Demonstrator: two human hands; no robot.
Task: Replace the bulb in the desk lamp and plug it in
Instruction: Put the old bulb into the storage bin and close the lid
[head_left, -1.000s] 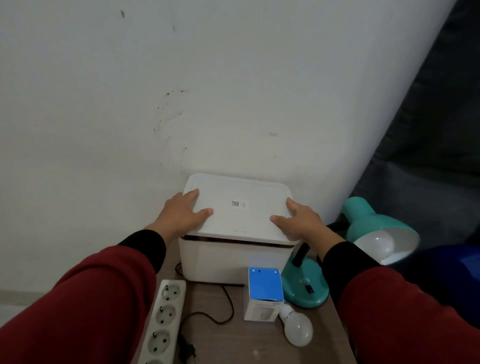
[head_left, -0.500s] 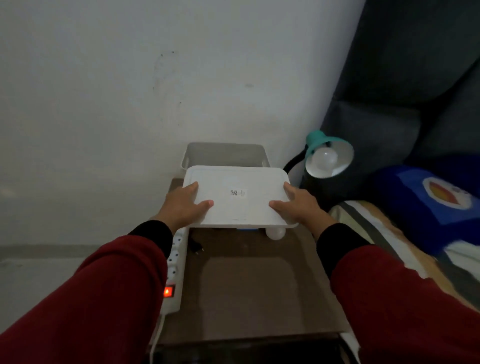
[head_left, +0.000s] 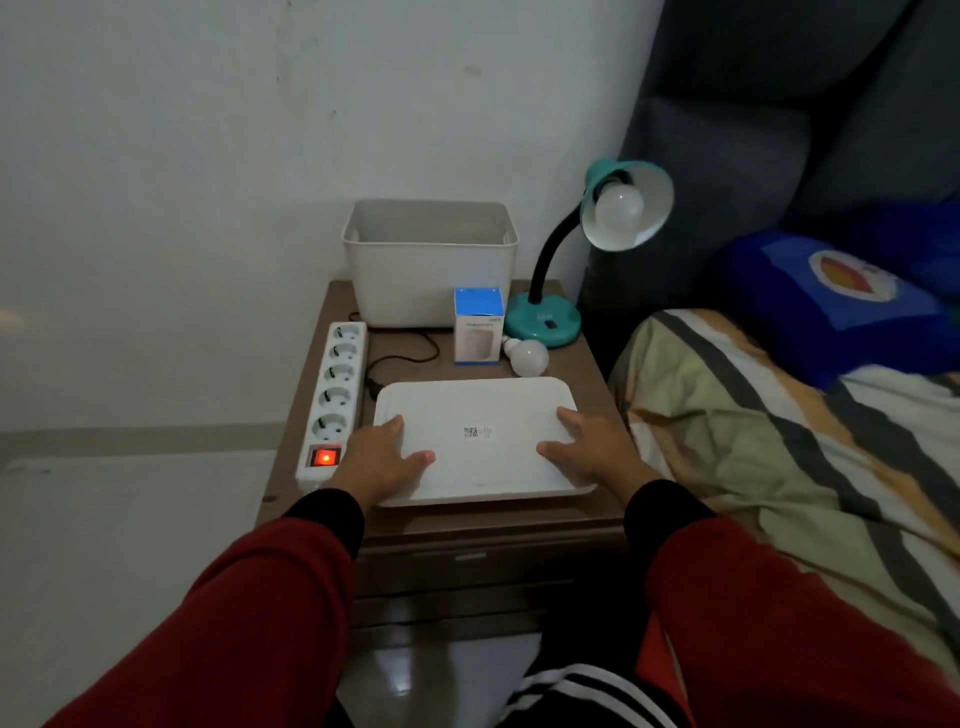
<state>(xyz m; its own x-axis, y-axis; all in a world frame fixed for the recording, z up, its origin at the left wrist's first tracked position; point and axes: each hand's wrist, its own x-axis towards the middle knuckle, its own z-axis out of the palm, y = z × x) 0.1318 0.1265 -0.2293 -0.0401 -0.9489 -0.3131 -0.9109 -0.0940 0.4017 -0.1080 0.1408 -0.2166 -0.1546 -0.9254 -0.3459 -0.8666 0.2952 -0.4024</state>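
A teal desk lamp (head_left: 543, 319) with a black gooseneck stands at the table's back right, a white bulb (head_left: 619, 203) in its shade. A loose white bulb (head_left: 527, 357) lies beside a blue and white bulb box (head_left: 478, 325). The lamp's black cord and plug (head_left: 387, 366) lie by a white power strip (head_left: 335, 395) whose red switch glows. My left hand (head_left: 382, 462) and right hand (head_left: 587, 449) grip the two sides of a white lid (head_left: 478, 410) lying flat on the table's front.
An open white bin (head_left: 431, 262) stands at the back against the wall. The brown bedside table (head_left: 488, 519) has a drawer below. A bed with a striped blanket (head_left: 769, 431) and a blue pillow (head_left: 831, 301) lies to the right.
Both hands lifted the lid off the white bin and carried it toward me, down onto the table's front. The bin now stands open.
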